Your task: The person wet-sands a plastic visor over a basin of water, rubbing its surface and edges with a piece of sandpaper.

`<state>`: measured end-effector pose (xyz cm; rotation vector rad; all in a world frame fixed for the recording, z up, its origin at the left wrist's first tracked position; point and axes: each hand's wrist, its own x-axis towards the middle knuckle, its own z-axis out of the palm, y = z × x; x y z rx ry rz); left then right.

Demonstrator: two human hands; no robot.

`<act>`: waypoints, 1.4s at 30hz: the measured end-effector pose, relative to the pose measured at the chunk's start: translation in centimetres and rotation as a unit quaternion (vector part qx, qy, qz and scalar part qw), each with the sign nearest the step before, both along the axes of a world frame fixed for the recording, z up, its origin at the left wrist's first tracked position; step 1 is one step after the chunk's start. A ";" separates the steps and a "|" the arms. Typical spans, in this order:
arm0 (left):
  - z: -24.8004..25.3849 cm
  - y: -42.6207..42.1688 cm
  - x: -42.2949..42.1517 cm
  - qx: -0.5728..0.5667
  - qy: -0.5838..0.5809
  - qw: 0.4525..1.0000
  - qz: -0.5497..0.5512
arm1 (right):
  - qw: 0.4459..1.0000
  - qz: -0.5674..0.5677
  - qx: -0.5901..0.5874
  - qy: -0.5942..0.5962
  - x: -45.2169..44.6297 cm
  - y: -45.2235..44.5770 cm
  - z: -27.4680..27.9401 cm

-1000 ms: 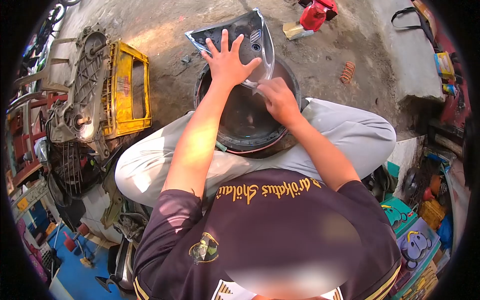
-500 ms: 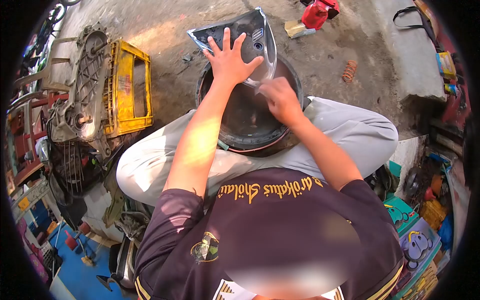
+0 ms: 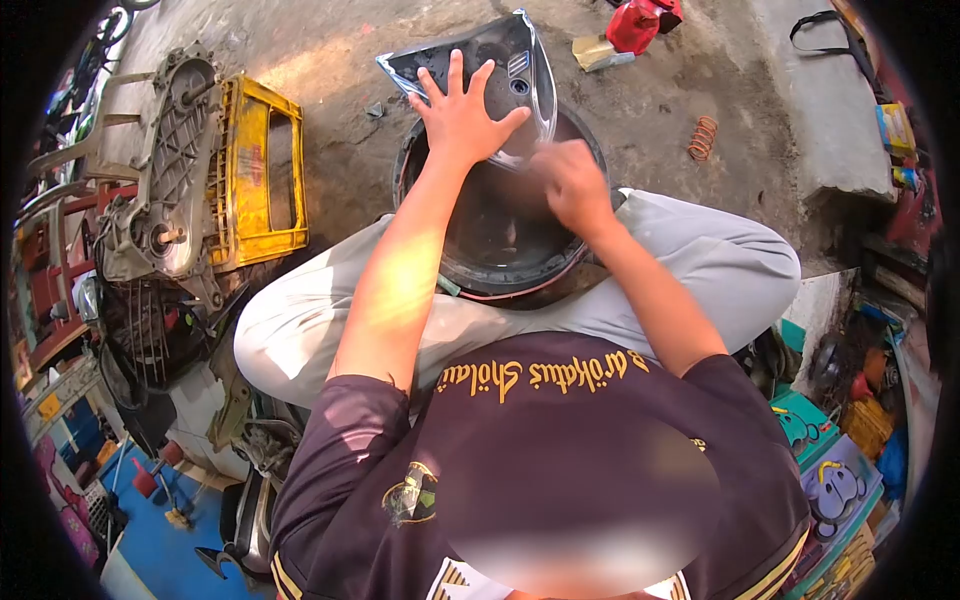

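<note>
Splaying across a glossy, chrome-edged panel (image 3: 507, 90): left hand (image 3: 462, 120).

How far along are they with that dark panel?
Somewhere in the middle, I'd guess. Already done: the dark panel is over the far side of the tub and looks wet. In hand: the left hand is spread on it, while the right hand, blurred, seems to rub near its lower corner. Left: probably the greyish marks on its face; how many passes remain, I can't tell.
</note>
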<state>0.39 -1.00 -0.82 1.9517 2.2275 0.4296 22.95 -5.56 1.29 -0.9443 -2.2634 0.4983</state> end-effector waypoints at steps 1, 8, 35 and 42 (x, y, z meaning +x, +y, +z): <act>-0.1 -0.1 0.0 0.003 0.002 1.000 -0.001 | 1.000 0.029 -0.012 -0.004 -0.3 -0.9 1.0; 0.2 0.0 0.0 -0.011 0.000 1.000 -0.005 | 1.000 -0.011 0.017 0.001 0.1 0.4 0.0; 0.6 0.3 -0.5 -0.045 -0.017 0.999 -0.020 | 0.999 0.035 -0.020 -0.007 -0.2 -1.0 1.1; 0.8 0.3 -0.4 -0.044 -0.028 0.999 -0.014 | 1.000 0.009 0.000 0.001 -0.1 0.2 0.0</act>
